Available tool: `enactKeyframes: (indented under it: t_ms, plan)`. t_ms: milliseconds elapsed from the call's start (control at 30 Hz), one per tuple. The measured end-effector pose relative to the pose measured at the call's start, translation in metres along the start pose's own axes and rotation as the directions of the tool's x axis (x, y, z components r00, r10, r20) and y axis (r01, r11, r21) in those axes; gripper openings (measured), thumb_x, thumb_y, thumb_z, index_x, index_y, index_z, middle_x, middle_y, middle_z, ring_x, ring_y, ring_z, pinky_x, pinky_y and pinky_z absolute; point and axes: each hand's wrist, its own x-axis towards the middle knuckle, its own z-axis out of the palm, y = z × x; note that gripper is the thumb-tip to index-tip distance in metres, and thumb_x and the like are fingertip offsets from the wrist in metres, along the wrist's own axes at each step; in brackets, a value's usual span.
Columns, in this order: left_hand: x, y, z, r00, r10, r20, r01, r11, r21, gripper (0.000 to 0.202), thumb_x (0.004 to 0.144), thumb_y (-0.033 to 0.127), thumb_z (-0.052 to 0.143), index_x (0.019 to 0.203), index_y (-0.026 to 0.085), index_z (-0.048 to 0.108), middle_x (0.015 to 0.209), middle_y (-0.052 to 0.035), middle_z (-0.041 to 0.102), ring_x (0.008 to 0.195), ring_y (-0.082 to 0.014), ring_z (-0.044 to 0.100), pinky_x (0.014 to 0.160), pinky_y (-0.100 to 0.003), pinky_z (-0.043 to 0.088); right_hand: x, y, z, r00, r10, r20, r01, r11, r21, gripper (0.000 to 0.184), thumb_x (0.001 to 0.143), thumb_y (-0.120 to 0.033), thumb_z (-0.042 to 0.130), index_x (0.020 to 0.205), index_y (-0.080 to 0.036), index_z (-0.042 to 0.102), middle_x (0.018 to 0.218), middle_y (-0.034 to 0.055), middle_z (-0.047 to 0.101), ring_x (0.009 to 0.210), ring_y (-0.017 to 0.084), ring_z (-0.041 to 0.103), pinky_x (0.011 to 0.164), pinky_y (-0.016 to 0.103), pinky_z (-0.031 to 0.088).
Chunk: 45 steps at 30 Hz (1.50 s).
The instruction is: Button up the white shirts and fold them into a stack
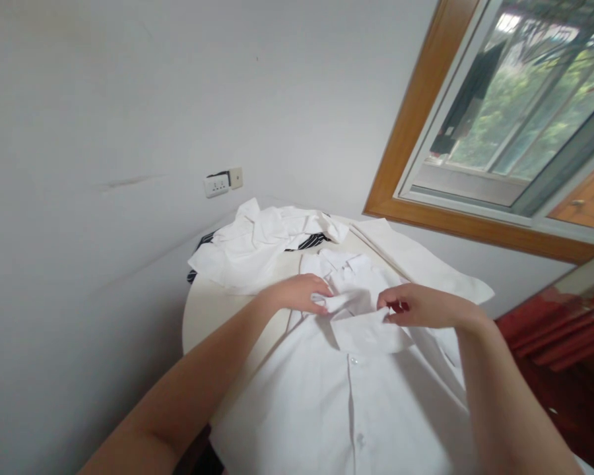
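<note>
A white button-up shirt [327, 396] lies front-up on a round white table [202, 316], its collar [361, 323] pointing away from me. My left hand [301, 293] is closed, pinching the left side of the collar. My right hand [418, 307] is closed too, gripping the collar's right side. Both hands sit at the neck of the shirt, a short gap between them. The buttons run down the middle toward me.
A heap of other white garments [262, 244] with a black-and-white striped piece [311, 241] lies at the table's far side. A wall socket [222, 181] sits on the grey wall. A wood-framed window [499, 132] is at right, red fabric [564, 330] below it.
</note>
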Motion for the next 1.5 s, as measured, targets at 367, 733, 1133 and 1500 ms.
enactKeyframes:
  t_ms: [367, 733, 1133, 1500]
  plan:
    - [-0.002, 0.024, 0.001, 0.99, -0.144, 0.0, 0.142, 0.976, 0.164, 0.054, 0.073, 0.013, 0.055, 0.127, 0.018, 0.054, 0.125, -0.0107, 0.061, 0.114, -0.0248, 0.057, 0.098, -0.035, 0.044, -0.087, 0.025, 0.072, 0.92, 0.182, -0.348, -0.135, 0.978, 0.156, 0.019, 0.079, -0.018, 0.049, 0.092, -0.021, 0.063, 0.094, 0.0056, 0.068, 0.09, 0.021, 0.062, 0.083, 0.032, 0.047]
    - [-0.017, 0.053, 0.007, 0.909, -0.365, -0.199, 0.416, 0.819, 0.396, 0.024, 0.081, 0.007, 0.044, 0.099, 0.018, 0.057, 0.1, -0.0122, 0.062, 0.089, -0.0267, 0.062, 0.073, -0.038, 0.047, -0.118, 0.037, 0.148, 0.684, 0.249, -0.686, -0.044, 0.952, 0.303, 0.016, 0.087, -0.025, 0.043, 0.085, -0.023, 0.058, 0.09, 0.0057, 0.064, 0.092, 0.024, 0.06, 0.085, 0.036, 0.046]
    - [-0.091, 0.009, -0.008, 0.692, -0.576, -0.436, 0.702, 0.679, 0.216, 0.017, 0.081, 0.014, 0.04, 0.093, 0.023, 0.046, 0.092, -0.0036, 0.06, 0.085, -0.021, 0.06, 0.07, -0.03, 0.043, -0.107, 0.045, 0.168, 0.531, 0.279, -0.8, -0.063, 0.955, 0.291, 0.013, 0.084, -0.021, 0.041, 0.079, -0.024, 0.052, 0.082, 0.0036, 0.056, 0.084, 0.022, 0.055, 0.081, 0.035, 0.045]
    - [-0.088, 0.008, -0.042, 0.93, -0.358, -0.076, 0.336, 0.752, 0.567, 0.028, 0.077, 0.007, 0.045, 0.09, 0.016, 0.068, 0.123, -0.015, 0.062, 0.119, -0.0298, 0.053, 0.099, -0.043, 0.044, -0.103, 0.037, 0.133, 0.679, 0.409, -0.61, -0.121, 0.881, 0.456, 0.041, 0.093, -0.05, 0.038, 0.078, -0.023, 0.065, 0.1, 0.0096, 0.072, 0.097, 0.029, 0.063, 0.091, 0.041, 0.047]
